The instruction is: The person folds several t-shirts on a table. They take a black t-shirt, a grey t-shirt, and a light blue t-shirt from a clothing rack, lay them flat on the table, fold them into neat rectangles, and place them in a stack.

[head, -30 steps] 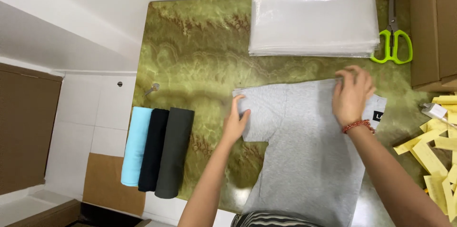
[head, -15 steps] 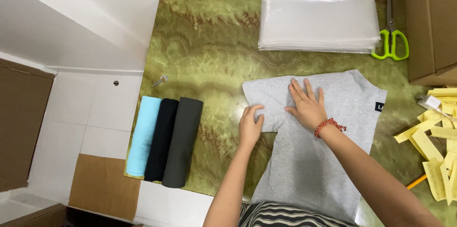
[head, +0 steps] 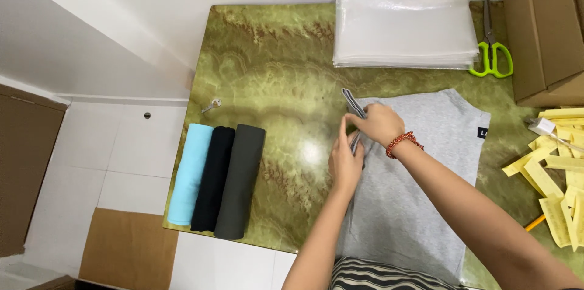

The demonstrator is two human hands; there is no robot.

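A grey T-shirt (head: pixel 420 162) lies flat on the green marbled table (head: pixel 274 65). Its left edge is lifted and folded up into a narrow flap. My right hand (head: pixel 376 122), with a red bead bracelet at the wrist, grips that flap near its top. Just below it, my left hand (head: pixel 345 159) pinches the same raised edge. Both hands sit at the shirt's left side, close together and nearly touching.
Three rolled garments, light blue (head: pixel 190 174), black (head: pixel 213 179) and dark grey (head: pixel 240 181), lie side by side at the table's left edge. A stack of clear plastic bags (head: pixel 404 25) and green-handled scissors (head: pixel 491 52) sit at the back. Cardboard boxes (head: pixel 547 28) and yellow paper strips (head: pixel 556 180) are at the right.
My right hand slid from the shirt's right shoulder across to its left side. Both hands went from pressing flat on the cloth to gripping and lifting the left edge.
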